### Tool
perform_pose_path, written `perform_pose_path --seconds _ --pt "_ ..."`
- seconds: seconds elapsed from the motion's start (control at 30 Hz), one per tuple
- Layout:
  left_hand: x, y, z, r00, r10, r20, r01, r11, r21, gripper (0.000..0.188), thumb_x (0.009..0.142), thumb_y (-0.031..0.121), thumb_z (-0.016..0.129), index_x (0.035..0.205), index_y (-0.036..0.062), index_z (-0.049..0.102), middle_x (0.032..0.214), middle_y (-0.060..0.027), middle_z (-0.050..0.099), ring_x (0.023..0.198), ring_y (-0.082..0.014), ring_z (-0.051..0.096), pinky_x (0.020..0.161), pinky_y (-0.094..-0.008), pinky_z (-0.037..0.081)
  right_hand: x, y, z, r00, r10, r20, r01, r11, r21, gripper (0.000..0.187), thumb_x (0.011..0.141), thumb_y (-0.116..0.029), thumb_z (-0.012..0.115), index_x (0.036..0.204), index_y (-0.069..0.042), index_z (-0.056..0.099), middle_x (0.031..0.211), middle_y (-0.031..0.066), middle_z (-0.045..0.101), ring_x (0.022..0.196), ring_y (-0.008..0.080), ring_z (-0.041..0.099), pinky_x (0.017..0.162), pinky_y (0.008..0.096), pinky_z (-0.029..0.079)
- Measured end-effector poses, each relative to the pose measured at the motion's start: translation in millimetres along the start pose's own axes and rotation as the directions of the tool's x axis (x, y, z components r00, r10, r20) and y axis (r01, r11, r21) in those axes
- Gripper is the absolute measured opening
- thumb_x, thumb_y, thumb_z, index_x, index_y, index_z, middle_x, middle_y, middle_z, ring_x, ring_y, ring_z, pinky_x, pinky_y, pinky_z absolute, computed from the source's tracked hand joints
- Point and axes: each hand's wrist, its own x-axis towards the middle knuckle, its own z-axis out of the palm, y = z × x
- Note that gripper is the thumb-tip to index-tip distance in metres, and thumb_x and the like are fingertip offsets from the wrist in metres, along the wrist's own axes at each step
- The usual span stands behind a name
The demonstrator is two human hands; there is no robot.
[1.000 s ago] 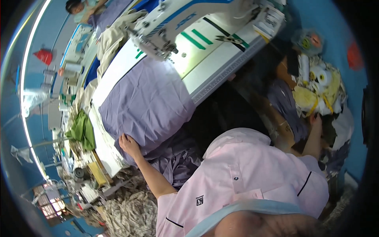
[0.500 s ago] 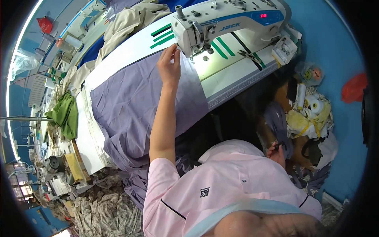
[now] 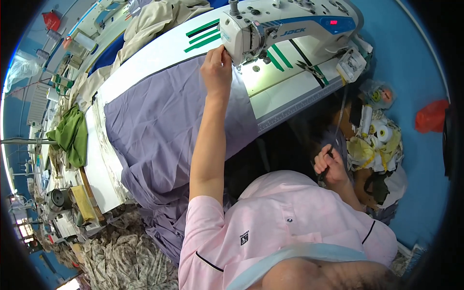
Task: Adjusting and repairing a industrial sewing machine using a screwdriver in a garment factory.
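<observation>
My left hand point(image 3: 216, 72) is raised at the lower left edge of the white and blue sewing machine's head point(image 3: 235, 41). Its fingers are closed together, and whatever may be between them is hidden. Beneath that hand and forearm, a purple-grey cloth point(image 3: 154, 106) spreads over the table and hangs in folds off its near edge. To the right, my right hand point(image 3: 332, 167) is curled in front of my body around a thin dark strip point(image 3: 340, 118). From the fist the strip runs up toward the table's right corner.
Green strips point(image 3: 203, 41) lie left of the machine head, more to its right. Thread snips point(image 3: 309, 70) rest near a small white box point(image 3: 351, 65). Right of the table, a heap holds thread cones point(image 3: 384, 133) and scraps. Green cloth point(image 3: 72, 135) hangs at left.
My right hand has risen and moved left, and the dark strip now stretches up from it. My left hand stays by the machine head, its fingers more curled. The whole view has shifted slightly.
</observation>
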Motion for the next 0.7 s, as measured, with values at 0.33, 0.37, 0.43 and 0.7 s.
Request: perform_pose_path --seconds 0.33,0.37,0.43,0.7 --pt "2.8 4.5 2.4 0.999 0.001 -0.037 0.0 1.0 0.026 0.017 0.078 -0.003 0.056 0.093 -0.0008 0.065 0.078 -0.0154 0.064 0.062 -0.0258 0.06 0.058 -0.032 0.047 -14.7 9.8 4.1 0.995 0.087 0.057 -0.084 0.995 -0.057 0.016 0.091 -0.02 0.055 0.095 -0.008 0.046 0.064 0.0017 0.041 0.062 0.0131 0.043 0.059 0.0274 0.041" --pt "1.8 8.0 2.7 1.0 0.0 -0.03 0.0 1.0 0.023 0.018 0.079 -0.002 0.055 0.094 -0.0008 0.065 0.078 -0.0159 0.064 0.063 -0.026 0.06 0.059 -0.0319 0.048 -15.8 10.6 3.4 0.995 0.087 0.044 -0.083 0.992 -0.1 0.016 0.091 -0.02 0.055 0.095 -0.007 0.045 0.064 0.0017 0.041 0.062 0.0129 0.043 0.059 0.0274 0.041" --pt "4.4 3.1 1.2 0.999 0.021 -0.027 -0.021 1.0 0.01 0.018 0.08 -0.001 0.055 0.095 -0.0009 0.064 0.078 -0.0155 0.063 0.063 -0.0241 0.06 0.059 -0.0309 0.047 -14.7 11.5 2.3 0.994 0.098 0.038 -0.092 0.986 -0.14 0.017 0.091 -0.02 0.055 0.094 -0.007 0.044 0.064 0.0017 0.041 0.062 0.0126 0.043 0.06 0.0275 0.041" --pt "-51.1 6.6 -27.0 0.942 -0.251 0.221 0.206 0.957 0.206 0.012 0.08 0.005 0.054 0.086 -0.0006 0.062 0.07 -0.0159 0.058 0.06 -0.0262 0.055 0.054 -0.0359 0.043 -19.9 10.8 -18.5 0.997 -0.052 -0.052 0.05 0.998 -0.047 0.029 0.096 -0.034 0.043 0.103 -0.006 0.046 0.065 0.0019 0.042 0.052 0.0095 0.039 0.047 0.0237 0.035"
